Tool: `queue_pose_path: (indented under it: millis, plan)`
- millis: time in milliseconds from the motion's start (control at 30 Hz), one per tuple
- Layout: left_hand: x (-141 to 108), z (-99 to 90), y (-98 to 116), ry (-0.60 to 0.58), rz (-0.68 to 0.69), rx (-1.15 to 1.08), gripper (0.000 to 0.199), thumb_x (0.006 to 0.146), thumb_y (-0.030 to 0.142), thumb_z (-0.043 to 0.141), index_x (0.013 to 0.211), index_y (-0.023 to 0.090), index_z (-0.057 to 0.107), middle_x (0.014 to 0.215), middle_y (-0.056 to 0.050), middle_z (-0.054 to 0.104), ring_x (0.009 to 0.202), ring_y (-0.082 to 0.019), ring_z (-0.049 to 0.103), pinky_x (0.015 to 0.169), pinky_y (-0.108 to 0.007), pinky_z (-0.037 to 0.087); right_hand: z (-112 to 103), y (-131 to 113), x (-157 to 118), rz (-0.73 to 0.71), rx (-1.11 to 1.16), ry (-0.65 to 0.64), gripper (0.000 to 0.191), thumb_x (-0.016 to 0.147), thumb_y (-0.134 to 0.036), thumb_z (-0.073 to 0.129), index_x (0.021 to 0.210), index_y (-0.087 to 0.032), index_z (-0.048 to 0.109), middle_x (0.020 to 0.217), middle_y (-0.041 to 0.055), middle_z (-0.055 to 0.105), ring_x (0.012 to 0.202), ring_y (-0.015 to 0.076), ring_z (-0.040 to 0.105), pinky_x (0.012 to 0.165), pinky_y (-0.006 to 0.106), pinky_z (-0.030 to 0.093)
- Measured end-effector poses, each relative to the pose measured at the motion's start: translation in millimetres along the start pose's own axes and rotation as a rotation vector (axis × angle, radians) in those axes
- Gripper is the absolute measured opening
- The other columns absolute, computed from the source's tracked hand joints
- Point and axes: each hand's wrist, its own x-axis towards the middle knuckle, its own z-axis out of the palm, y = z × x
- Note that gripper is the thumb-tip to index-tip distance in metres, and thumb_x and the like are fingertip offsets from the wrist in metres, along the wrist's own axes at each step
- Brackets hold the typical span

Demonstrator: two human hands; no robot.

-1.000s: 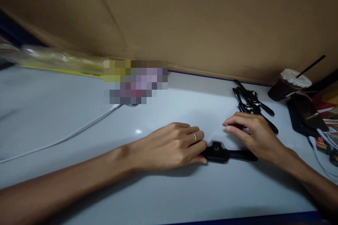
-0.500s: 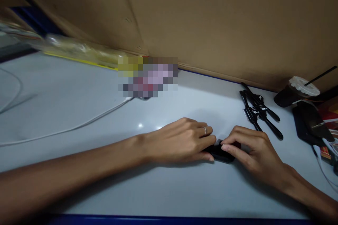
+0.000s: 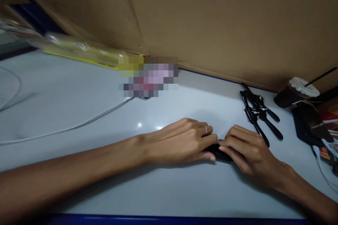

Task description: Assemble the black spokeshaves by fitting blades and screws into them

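Between my hands a glossy black tool [image 3: 223,156] lies low over the white tabletop, mostly covered by fingers. My left hand [image 3: 188,139], with a ring on one finger, is closed around its left end from above. At the tool's upper middle, the thumb and forefinger of my right hand [image 3: 248,151] are pinched together; whatever is in that pinch is too small to make out. Just beyond my right hand lies a loose pile of several black spokeshaves [image 3: 268,123], with long handles and metal parts at their middles.
A lidded cup with a dark drink [image 3: 286,95] and straw stands at the right rear, near a black case [image 3: 305,123]. A white cable [image 3: 92,119] runs left from a pixelated object [image 3: 157,77]. Clear plastic wrapping [image 3: 84,49] lies along the brown back panel [image 3: 216,21].
My right hand has shifted slightly left along the black tool, its fingertips closer to my left hand. My left hand has barely moved.
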Motion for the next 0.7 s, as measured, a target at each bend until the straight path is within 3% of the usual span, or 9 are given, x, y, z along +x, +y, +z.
queue_pose_path:
  millis: [233, 400, 500, 600, 700]
  plan:
    - [0, -0.8, 0, -0.018, -0.022, -0.016, 0.035, 0.106, 0.048, 0.046, 0.092, 0.018, 0.058, 0.080, -0.001, 0.062, 0.065, -0.015, 0.056, 0.059, -0.031, 0.040, -4, 3, 5, 0.078, 0.145, -0.030, 0.020, 0.099, -0.016, 0.059, 0.083, -0.015, 0.072, 0.073, 0.0014, 0.058, 0.069, 0.0132, 0.052, 0.064, 0.026, 0.041]
    - [0, -0.6, 0, -0.025, -0.033, -0.033, 0.033, 0.106, 0.047, 0.048, 0.093, 0.018, 0.059, 0.081, -0.001, 0.063, 0.067, -0.016, 0.057, 0.059, -0.031, 0.040, -2, -5, 8, 0.453, 0.314, -0.064, 0.014, 0.091, -0.012, 0.060, 0.082, -0.019, 0.068, 0.065, -0.0043, 0.060, 0.058, 0.0098, 0.050, 0.058, 0.024, 0.039]
    - [1, -1.0, 0, -0.020, -0.035, -0.041, 0.034, 0.105, 0.047, 0.049, 0.091, 0.018, 0.059, 0.081, -0.001, 0.063, 0.066, -0.015, 0.056, 0.059, -0.031, 0.040, -2, -7, 9, 0.569, 0.421, -0.112, 0.012, 0.088, -0.013, 0.061, 0.080, -0.019, 0.067, 0.060, -0.0062, 0.058, 0.054, 0.0091, 0.048, 0.054, 0.023, 0.037]
    - [0, -2.1, 0, -0.012, -0.032, -0.042, 0.034, 0.105, 0.047, 0.048, 0.091, 0.018, 0.059, 0.081, -0.001, 0.063, 0.066, -0.015, 0.057, 0.059, -0.030, 0.041, -3, -6, 9, 0.527, 0.388, -0.080, 0.011, 0.088, -0.013, 0.062, 0.084, -0.020, 0.070, 0.062, -0.0059, 0.059, 0.056, 0.0094, 0.049, 0.055, 0.023, 0.037]
    - [0, -2.9, 0, -0.001, -0.023, -0.039, 0.034, 0.106, 0.047, 0.047, 0.091, 0.018, 0.058, 0.081, -0.001, 0.063, 0.067, -0.015, 0.057, 0.060, -0.030, 0.041, -3, -5, 7, 0.373, 0.284, -0.037, 0.012, 0.092, -0.013, 0.063, 0.083, -0.018, 0.069, 0.071, -0.0026, 0.065, 0.062, 0.0099, 0.054, 0.059, 0.023, 0.039]
